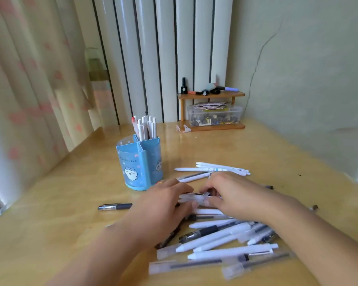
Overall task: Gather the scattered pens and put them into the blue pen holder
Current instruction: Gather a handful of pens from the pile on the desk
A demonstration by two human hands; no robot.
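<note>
- The blue pen holder stands upright on the wooden desk, left of centre and just beyond the hands; one of its rear compartments already holds a bunch of white pens, while the front compartments look empty from here.
- Most of the work is left, by my judgement; a large loose heap of pens lies on the desk in front of the person, crossing one another at many angles.
- A smaller group of white pens lies side by side beyond the hands, right of the holder; a single dark pen with a silver end lies apart on the left.
- The left hand and the right hand meet over the far edge of the heap, fingers curled toward a few pale pens between them; the frame is blurred here, so the hands seem to be closing on that small bundle, though I cannot tell how firm the hold is.
- A small wooden shelf with a clear plastic box under it sits at the back corner, well apart from the pens.
</note>
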